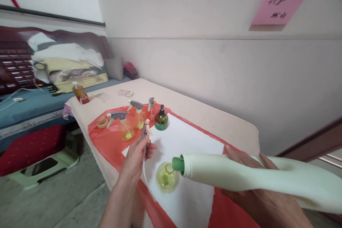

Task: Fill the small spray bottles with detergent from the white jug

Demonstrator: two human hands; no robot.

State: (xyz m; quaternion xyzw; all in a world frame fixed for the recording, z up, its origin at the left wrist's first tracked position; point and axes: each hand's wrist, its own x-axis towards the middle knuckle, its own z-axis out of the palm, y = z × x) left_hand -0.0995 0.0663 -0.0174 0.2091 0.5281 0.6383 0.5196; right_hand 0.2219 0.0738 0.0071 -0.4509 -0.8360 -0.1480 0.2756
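Observation:
My left hand (pixel 140 151) is closed on a trigger spray head (pixel 145 130), grey with a peach-coloured nozzle, and its clear dip tube trails down past my wrist. My right hand (pixel 256 185) grips a large pale green jug (pixel 219 171), which lies almost level. The jug's darker green spout (pixel 177 164) points left, at the open neck of a round yellow-green spray bottle (pixel 166 180). I cannot make out any stream of liquid. This bottle stands without its head on a white cloth (pixel 192 139), with some liquid seemingly at its bottom.
Several spray bottles (pixel 125 130) and a dark green pump bottle (pixel 161 119) stand behind my left hand on red plastic sheeting (pixel 104 142). A bottle of amber liquid (pixel 80 93) is at the table's far left. A red-topped stool (pixel 34 146) is beside the table; a wall (pixel 213 71) runs behind.

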